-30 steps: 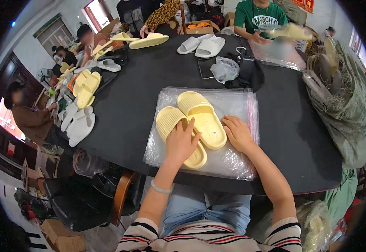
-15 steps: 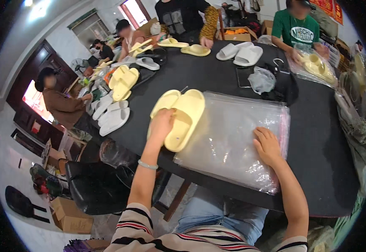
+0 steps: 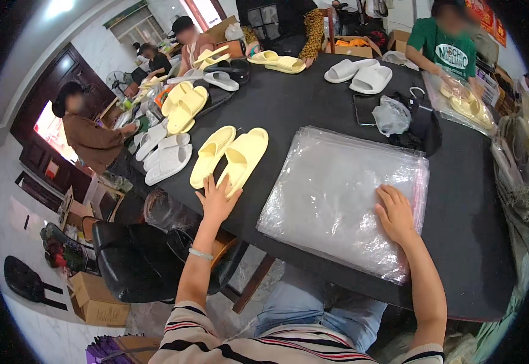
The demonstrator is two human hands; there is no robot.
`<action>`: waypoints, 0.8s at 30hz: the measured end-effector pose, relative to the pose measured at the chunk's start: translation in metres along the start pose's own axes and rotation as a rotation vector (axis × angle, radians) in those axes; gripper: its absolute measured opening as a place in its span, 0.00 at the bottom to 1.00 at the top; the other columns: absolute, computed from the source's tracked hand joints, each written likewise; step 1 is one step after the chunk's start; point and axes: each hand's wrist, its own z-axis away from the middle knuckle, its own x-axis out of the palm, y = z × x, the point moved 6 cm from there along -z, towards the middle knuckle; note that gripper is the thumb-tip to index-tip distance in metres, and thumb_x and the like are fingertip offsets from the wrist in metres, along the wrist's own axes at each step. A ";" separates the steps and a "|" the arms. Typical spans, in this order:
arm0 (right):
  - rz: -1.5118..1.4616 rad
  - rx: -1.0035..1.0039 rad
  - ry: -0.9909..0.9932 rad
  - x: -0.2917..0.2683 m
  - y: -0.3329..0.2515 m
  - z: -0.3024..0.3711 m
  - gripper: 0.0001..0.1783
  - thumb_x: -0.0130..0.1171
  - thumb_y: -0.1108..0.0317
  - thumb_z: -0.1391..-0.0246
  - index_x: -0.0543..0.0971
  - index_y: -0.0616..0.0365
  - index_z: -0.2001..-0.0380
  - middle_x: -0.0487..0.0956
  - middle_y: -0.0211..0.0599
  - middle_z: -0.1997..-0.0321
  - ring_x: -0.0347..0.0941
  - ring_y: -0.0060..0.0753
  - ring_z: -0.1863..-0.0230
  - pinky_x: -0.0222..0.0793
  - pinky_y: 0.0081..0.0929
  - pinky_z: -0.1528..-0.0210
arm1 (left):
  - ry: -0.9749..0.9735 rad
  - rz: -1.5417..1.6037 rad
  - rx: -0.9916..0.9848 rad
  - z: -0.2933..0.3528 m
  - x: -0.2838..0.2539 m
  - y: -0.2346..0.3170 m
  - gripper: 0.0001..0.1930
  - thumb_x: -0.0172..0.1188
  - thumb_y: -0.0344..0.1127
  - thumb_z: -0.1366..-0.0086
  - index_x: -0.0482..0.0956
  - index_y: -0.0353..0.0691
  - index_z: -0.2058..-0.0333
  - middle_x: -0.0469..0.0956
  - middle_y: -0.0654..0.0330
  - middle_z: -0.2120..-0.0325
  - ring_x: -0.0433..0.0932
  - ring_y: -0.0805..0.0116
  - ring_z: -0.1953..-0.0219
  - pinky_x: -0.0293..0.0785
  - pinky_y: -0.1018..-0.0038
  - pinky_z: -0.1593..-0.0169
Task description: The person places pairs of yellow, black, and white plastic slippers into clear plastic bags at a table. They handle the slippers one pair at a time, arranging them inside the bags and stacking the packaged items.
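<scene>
A pair of pale yellow slide sandals [image 3: 244, 156] lies side by side on the black table [image 3: 295, 103]. At their near ends is my left hand [image 3: 218, 197], its fingers spread and touching or just above the heels. My right hand [image 3: 396, 212] rests flat, fingers out, near the right side of a stack of clear plastic bags [image 3: 331, 194]. The stack has a pinkish strip along its right edge. Neither hand grips anything.
White slides [image 3: 168, 161] and more yellow slides [image 3: 184, 104] sit at the left. Beyond the stack lie a crumpled plastic bag [image 3: 392, 115] and white slides [image 3: 370, 76]. At the right, a person in green [image 3: 443, 45] handles bagged yellow slides [image 3: 471, 108]. A black chair [image 3: 134, 261] stands at lower left.
The yellow slides have moved left, off the bags and onto the table. My left hand has let go of them and spread its fingers. My right hand stays on the bags.
</scene>
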 end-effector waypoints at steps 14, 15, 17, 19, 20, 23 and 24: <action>-0.026 -0.009 -0.009 0.000 -0.003 -0.002 0.25 0.55 0.62 0.45 0.70 0.57 0.44 0.67 0.42 0.38 0.59 0.46 0.35 0.53 0.43 0.35 | 0.068 0.000 -0.200 -0.098 0.027 -0.124 0.36 0.51 0.66 0.40 0.64 0.58 0.37 0.49 0.47 0.32 0.48 0.43 0.31 0.48 0.41 0.35; -0.024 -0.002 -0.011 0.001 -0.001 -0.001 0.25 0.55 0.62 0.45 0.70 0.57 0.44 0.67 0.42 0.38 0.60 0.46 0.35 0.53 0.43 0.35 | 0.058 -0.026 -0.213 -0.106 0.031 -0.124 0.35 0.50 0.65 0.39 0.63 0.58 0.36 0.48 0.47 0.32 0.47 0.44 0.31 0.48 0.40 0.35; -0.017 -0.004 0.006 0.000 0.000 0.001 0.24 0.56 0.61 0.45 0.71 0.57 0.45 0.68 0.42 0.39 0.60 0.45 0.35 0.54 0.43 0.36 | 0.083 -0.102 -0.216 -0.118 0.035 -0.130 0.35 0.50 0.63 0.38 0.62 0.57 0.35 0.46 0.48 0.31 0.48 0.45 0.31 0.48 0.37 0.36; -0.010 0.006 0.004 0.001 0.004 0.004 0.24 0.57 0.60 0.45 0.71 0.57 0.47 0.68 0.43 0.39 0.61 0.46 0.36 0.56 0.42 0.36 | 0.191 -0.162 -0.178 -0.129 0.036 -0.108 0.39 0.54 0.61 0.41 0.61 0.48 0.35 0.52 0.46 0.34 0.52 0.44 0.33 0.50 0.43 0.35; 0.021 0.034 -0.011 0.000 0.010 0.008 0.24 0.57 0.59 0.45 0.72 0.57 0.47 0.68 0.43 0.39 0.61 0.46 0.36 0.57 0.42 0.37 | 0.185 -0.205 -0.188 -0.130 0.035 -0.072 0.41 0.57 0.60 0.42 0.61 0.41 0.36 0.54 0.41 0.35 0.53 0.44 0.33 0.51 0.46 0.34; -0.027 -0.004 -0.023 0.006 -0.001 -0.003 0.25 0.56 0.58 0.44 0.71 0.57 0.46 0.67 0.43 0.37 0.61 0.47 0.36 0.57 0.43 0.36 | 0.287 0.124 -0.066 -0.127 0.042 -0.065 0.43 0.62 0.54 0.42 0.57 0.30 0.37 0.53 0.33 0.37 0.55 0.37 0.36 0.51 0.55 0.34; -0.014 0.017 -0.015 0.002 -0.002 -0.003 0.26 0.56 0.58 0.44 0.70 0.57 0.45 0.65 0.44 0.36 0.61 0.47 0.36 0.57 0.43 0.36 | 0.319 0.229 0.047 -0.123 0.042 -0.038 0.40 0.62 0.49 0.40 0.58 0.31 0.37 0.54 0.33 0.38 0.54 0.37 0.36 0.50 0.54 0.34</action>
